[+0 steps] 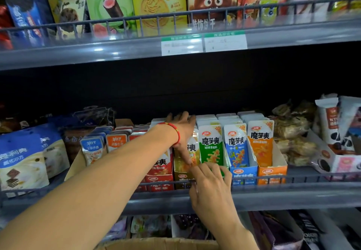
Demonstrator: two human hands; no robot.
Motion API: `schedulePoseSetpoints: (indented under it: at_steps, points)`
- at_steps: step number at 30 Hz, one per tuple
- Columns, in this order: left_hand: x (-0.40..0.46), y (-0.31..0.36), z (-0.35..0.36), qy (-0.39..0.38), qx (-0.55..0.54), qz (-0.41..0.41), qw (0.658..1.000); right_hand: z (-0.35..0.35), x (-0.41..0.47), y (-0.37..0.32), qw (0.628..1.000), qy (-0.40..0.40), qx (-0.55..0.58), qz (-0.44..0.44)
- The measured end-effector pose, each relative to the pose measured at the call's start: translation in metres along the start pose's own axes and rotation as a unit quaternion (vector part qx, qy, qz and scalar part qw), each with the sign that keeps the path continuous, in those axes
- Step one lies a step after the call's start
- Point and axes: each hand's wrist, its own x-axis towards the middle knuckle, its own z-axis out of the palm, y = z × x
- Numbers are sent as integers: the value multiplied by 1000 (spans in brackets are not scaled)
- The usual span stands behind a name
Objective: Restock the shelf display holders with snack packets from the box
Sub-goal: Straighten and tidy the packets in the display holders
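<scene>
A row of cardboard display holders stands on the middle shelf: red, yellow, green, blue and orange, all filled with upright snack packets. My left hand, with a red bracelet on the wrist, reaches over the yellow packets. Its fingers are over their tops and its thumb runs down their front. My right hand is curled over the front of the green holder, below the green packet, and its thumb touches my left thumb. The open cardboard box sits at the bottom edge.
A wire rail runs along the shelf front. Blue bags and small fish packets lie to the left, wrapped cakes and cookie boxes to the right. The upper shelf carries tall boxes overhead.
</scene>
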Motion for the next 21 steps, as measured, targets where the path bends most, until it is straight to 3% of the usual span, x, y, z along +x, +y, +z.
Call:
schedulePoseSetpoints:
  at_steps: [11, 17, 21]
  points:
    - [-26, 8, 11, 72, 5, 32, 997, 1, -2, 1, 1000, 5, 18, 2]
    - [-29, 7, 10, 60, 6, 26, 998, -1, -2, 0, 1000, -3, 12, 2]
    - [-34, 12, 14, 105, 37, 15, 994, -1, -3, 0, 1000, -4, 8, -1]
